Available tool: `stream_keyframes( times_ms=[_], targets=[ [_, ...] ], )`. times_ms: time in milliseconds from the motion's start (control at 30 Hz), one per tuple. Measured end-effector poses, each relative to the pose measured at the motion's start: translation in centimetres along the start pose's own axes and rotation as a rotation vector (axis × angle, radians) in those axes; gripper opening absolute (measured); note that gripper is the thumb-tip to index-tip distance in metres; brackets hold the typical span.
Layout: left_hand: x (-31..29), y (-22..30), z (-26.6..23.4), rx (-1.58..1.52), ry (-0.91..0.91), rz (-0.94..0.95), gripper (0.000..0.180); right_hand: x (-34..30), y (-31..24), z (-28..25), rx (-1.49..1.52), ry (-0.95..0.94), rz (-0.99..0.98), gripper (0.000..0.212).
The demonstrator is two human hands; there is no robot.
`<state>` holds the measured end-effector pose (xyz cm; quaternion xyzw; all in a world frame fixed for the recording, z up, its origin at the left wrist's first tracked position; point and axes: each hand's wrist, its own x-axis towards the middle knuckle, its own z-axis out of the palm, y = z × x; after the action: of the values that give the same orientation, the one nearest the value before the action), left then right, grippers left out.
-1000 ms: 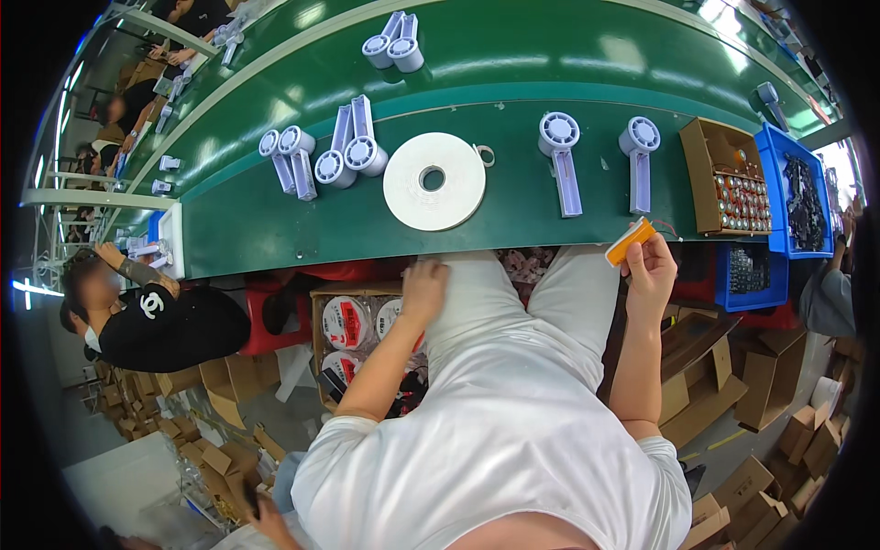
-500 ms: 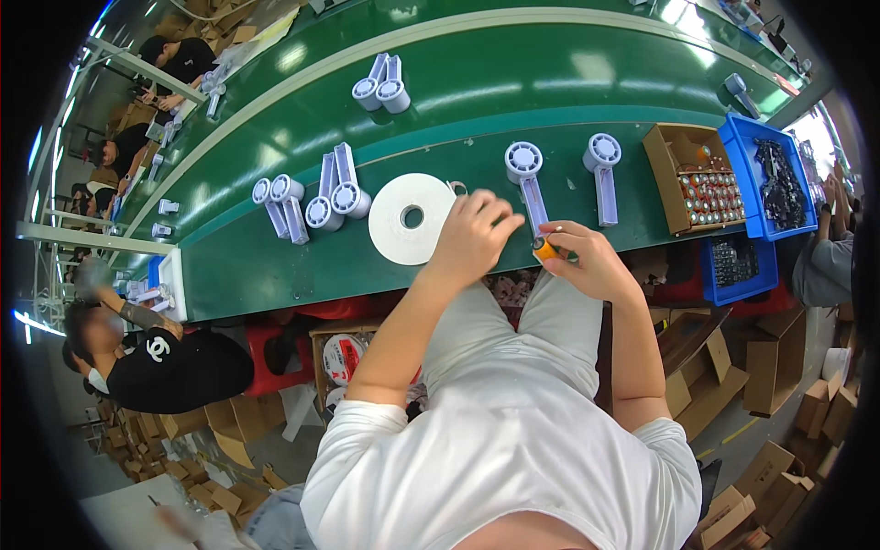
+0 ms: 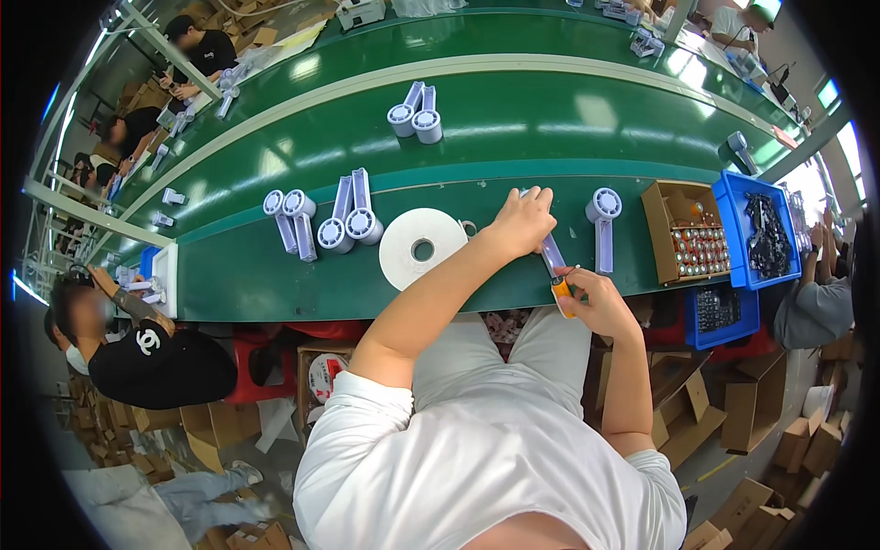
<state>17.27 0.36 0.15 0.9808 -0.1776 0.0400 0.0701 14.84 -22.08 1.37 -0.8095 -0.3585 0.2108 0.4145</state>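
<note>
My left hand (image 3: pixel 522 222) is closed over the round head of a lavender handheld fan housing. Only its open, channel-like handle (image 3: pixel 552 254) shows, pointing toward me. Between the fingers of my right hand (image 3: pixel 599 301) is an orange cylindrical battery (image 3: pixel 562 295), held at the near end of that handle. Just right of my hands, another fan housing (image 3: pixel 605 225) lies with its round vented head away from me. A large white tape roll (image 3: pixel 403 252) rests flat on the bench, left of my left forearm.
Paired fan housings (image 3: pixel 350 223) lie farther left, with another pair (image 3: pixel 415 115) on the green conveyor (image 3: pixel 513 101). At right stand a cardboard box (image 3: pixel 674 197) of batteries and a blue bin (image 3: pixel 729 225) of dark parts. A lower blue bin (image 3: pixel 710 330) holds more parts. Co-workers sit on both sides.
My left hand has moved from beside the tape roll onto the fan housing's head. My right hand still holds the battery near the handle's end. The whole view has shifted slightly.
</note>
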Motion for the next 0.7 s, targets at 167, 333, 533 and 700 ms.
stream_keyframes(
  times_ms=[167,333,533,700],
  targets=[
    [0.4,-2.5,1.3,-0.396,0.187,-0.040,0.022,0.0,-0.3,0.1,0.012,0.020,0.041,0.023],
    [0.9,-1.6,4.8,-0.938,0.614,-0.317,0.024,0.0,-0.9,0.3,0.018,0.103,-0.070,0.025],
    [0.9,-1.8,6.1,-0.761,0.570,-0.182,0.025,1.5,-0.5,0.9,0.105,0.477,0.032,0.033],
    [0.6,-1.4,6.2,-0.793,0.604,-0.170,0.023,3.6,-0.1,2.2,0.143,0.531,0.089,0.043]
  ],
)
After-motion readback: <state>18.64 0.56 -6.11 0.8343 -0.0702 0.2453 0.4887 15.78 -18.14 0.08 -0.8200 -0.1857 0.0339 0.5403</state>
